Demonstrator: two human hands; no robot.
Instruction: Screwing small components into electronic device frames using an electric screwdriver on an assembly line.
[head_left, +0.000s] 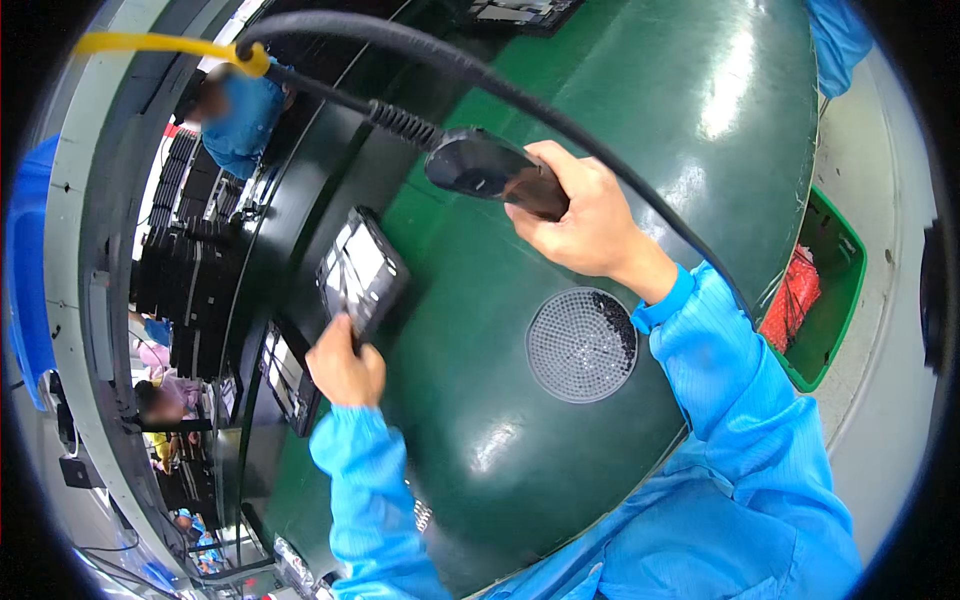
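Note:
My right hand (590,215) is wrapped round a black corded electric screwdriver (480,165), raised over the green worktop. Its ribbed cable end points up and left, and its tip is hidden. My left hand (345,370), fingers closed, grips the near edge of a black-framed device part (365,265) with a pale, shiny inside. That part is tilted and slightly blurred. Below my right hand lies a round grey dimpled screw tray (570,365), with small black screws (615,325) heaped along its right side.
A second black-framed part (287,375) lies left of my left hand. The thick black cable (420,40) arcs overhead past a yellow strap (160,44). A green bin (845,290) with a red bag stands at right. Black stacks (190,290) and other people are at left.

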